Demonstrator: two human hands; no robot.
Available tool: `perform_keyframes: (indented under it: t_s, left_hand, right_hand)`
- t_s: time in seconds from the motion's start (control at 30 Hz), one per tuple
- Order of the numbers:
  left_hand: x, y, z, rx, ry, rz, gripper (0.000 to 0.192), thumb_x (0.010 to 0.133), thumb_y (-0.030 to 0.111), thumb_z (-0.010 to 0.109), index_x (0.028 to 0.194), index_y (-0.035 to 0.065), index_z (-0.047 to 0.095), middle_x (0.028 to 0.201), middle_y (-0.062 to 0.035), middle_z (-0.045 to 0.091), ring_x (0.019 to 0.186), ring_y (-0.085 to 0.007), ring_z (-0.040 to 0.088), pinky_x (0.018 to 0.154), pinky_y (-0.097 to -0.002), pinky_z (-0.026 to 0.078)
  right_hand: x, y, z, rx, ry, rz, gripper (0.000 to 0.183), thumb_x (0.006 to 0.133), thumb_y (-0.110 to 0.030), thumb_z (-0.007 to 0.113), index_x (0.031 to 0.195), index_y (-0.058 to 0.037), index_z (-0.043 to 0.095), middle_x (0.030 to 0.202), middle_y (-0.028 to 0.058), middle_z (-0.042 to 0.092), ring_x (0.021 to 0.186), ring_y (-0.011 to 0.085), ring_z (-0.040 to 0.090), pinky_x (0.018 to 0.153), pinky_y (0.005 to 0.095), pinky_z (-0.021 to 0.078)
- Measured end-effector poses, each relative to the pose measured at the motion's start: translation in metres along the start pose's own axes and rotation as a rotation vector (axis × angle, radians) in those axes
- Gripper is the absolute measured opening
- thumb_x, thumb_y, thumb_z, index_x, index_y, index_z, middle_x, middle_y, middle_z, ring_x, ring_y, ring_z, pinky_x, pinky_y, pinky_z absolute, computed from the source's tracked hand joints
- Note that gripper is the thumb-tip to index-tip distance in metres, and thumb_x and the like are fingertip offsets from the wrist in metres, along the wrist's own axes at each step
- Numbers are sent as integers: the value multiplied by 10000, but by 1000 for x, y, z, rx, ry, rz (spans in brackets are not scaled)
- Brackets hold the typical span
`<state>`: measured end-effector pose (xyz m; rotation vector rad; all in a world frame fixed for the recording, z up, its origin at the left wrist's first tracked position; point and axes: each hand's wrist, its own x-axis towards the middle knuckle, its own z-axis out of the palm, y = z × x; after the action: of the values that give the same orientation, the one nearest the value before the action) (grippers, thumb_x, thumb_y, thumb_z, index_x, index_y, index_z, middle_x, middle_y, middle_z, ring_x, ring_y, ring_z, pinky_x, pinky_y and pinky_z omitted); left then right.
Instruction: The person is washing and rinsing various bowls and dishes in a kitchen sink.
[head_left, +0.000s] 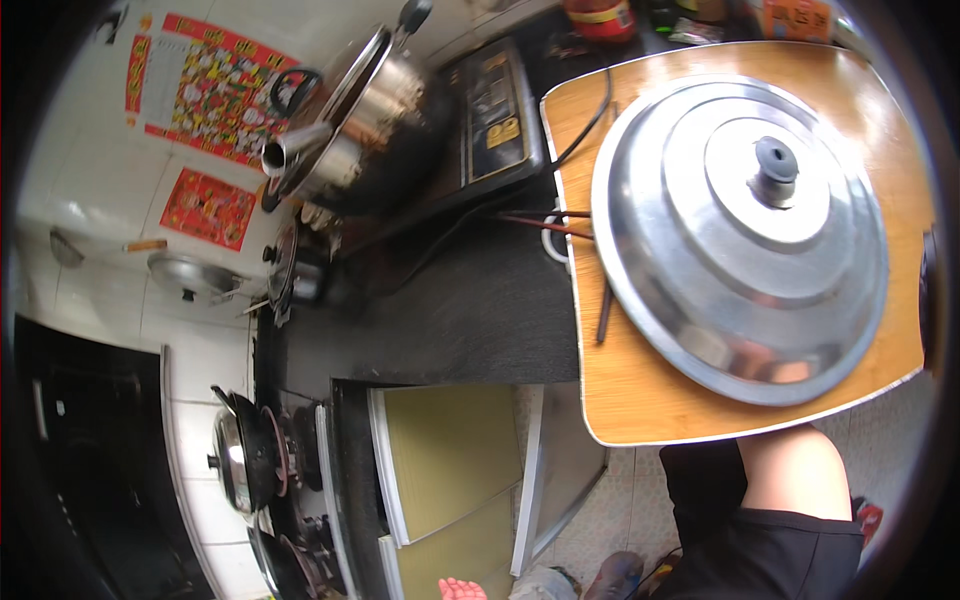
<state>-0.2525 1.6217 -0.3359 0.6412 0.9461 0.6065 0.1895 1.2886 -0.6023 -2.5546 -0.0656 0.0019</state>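
Note:
At the bottom edge only the fingers of my left hand (461, 590) show, loosely extended with nothing visible in them; the rest is cut off. My right hand is out of view. Before me a large domed metal lid (810, 277) with a dark knob (776, 161) lies on a wood-grained tabletop (637, 409). It hides whatever is beneath it. Dark chopsticks (604, 315) poke out from under its left rim, some reaching past the table edge. Beside that edge is a white ring-shaped handle (553, 240). My bare knee (795, 469) and black shorts (780, 551) appear below the table.
A soot-stained steel pot (367, 142) stands beside an induction cooker (495, 112) on the black counter (480, 315). A cable (596, 120) reaches the table edge. Below are cabinet doors (450, 457). A lidded wok (244, 454) stands lower left; jars (604, 21) line the back.

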Motion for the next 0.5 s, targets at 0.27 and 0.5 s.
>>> perform_keyframes:
  t_s: [0.27,0.5]
  left_hand:
    - [-75,51,52,369,-46,186,258,836,197,507,1064,76,503,1011,-56,550,917,-161,500,841,-349,397]
    - [-167,35,182,538,-330,199,301,843,230,483,1105,80,472,1031,-57,534,936,-177,490,875,-375,371]
  right_hand:
    - [-146,26,-123,241,21,-85,251,824,-136,439,1040,-31,512,997,148,561,927,301,529,785,363,438]
    - [-350,124,-312,-26,-189,-310,122,736,-133,483,817,-58,535,710,137,563,701,313,558,596,413,445]
